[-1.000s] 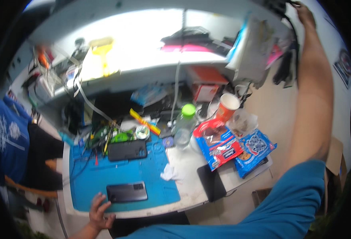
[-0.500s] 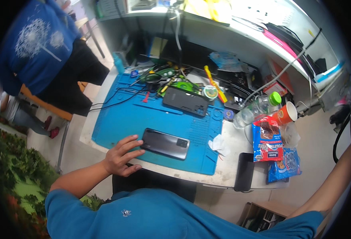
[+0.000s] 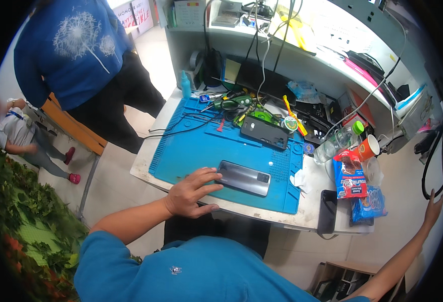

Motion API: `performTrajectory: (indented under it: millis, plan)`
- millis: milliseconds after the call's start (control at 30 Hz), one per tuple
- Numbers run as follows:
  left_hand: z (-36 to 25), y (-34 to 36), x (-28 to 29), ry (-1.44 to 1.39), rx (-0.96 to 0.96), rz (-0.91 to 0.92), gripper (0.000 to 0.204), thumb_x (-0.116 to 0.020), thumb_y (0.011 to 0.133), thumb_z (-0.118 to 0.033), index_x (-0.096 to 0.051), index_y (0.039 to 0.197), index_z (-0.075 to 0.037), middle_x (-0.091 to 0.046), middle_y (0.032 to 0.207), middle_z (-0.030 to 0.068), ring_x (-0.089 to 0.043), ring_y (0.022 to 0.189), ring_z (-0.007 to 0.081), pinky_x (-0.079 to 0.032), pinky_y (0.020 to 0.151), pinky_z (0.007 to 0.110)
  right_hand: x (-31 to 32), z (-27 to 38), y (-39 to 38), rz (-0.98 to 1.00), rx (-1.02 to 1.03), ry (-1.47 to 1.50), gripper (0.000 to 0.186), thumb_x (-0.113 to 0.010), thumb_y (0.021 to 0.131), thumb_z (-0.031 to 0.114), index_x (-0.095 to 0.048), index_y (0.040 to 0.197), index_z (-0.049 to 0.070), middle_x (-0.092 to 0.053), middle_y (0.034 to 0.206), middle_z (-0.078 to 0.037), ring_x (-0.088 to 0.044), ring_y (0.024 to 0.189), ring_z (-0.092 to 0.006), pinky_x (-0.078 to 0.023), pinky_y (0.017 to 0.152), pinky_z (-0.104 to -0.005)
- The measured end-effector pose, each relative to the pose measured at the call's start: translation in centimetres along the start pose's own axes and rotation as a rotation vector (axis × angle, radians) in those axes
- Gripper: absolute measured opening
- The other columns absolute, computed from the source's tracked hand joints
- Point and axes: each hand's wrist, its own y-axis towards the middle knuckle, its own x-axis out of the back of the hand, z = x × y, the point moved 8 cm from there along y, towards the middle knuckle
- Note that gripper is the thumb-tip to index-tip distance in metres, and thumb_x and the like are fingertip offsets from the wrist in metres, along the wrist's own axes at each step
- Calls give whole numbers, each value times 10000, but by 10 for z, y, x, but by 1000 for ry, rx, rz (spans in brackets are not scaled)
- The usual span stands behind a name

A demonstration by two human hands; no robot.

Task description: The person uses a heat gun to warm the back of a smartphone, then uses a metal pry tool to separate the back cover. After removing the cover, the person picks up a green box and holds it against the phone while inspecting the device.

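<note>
My left hand (image 3: 194,191) is open, fingers spread over the near-left end of a silver-grey smartphone (image 3: 244,177) lying on the blue repair mat (image 3: 171,158); whether it touches the phone I cannot tell. My right hand (image 3: 432,206) is out at the far right, fingers extended beside a hanging black cable (image 3: 425,176); contact is unclear. A black phone-shaped piece (image 3: 262,132) lies farther back among green-handled tools (image 3: 239,111). Another black phone (image 3: 327,211) rests on the white desk (image 3: 146,168) right of the mat, below a crumpled white tissue (image 3: 299,181).
Snack packets (image 3: 349,173), a clear bottle (image 3: 334,146) and paper cup (image 3: 367,148) crowd the desk's right. A shelf (image 3: 332,58) with cables is behind. A person in blue (image 3: 75,60) stands left; another person (image 3: 20,136) is beyond. Artificial foliage (image 3: 30,226) fills lower left.
My right hand has come down from high up at the right to beside the hanging cable. My left hand stays by the phone. The view has swung, shifting the desk rightward in the picture.
</note>
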Motion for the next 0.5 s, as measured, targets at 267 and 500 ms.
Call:
performTrajectory:
  millis: [267, 500]
  plan:
    - [-3, -6, 10, -60, 2, -115, 509, -841, 908, -302, -682, 1332, -70, -611, 1450, 171, -560, 1394, 386, -468, 1177, 503, 33, 251, -284, 43, 126, 543, 277, -571, 1109, 43, -658, 1342, -80, -720, 1291, -232, -700, 1193, -307, -538, 1058, -378]
    - [21, -23, 18, -198, 113, -293, 445, -832, 927, -263, -675, 1301, -79, -622, 1427, 157, -588, 1338, 374, -488, 1125, 461, 72, 509, -437, 448, 440, 1173, 265, -578, 913, -159, -691, 1128, -53, -670, 1042, -222, -667, 969, -376, -533, 915, -448]
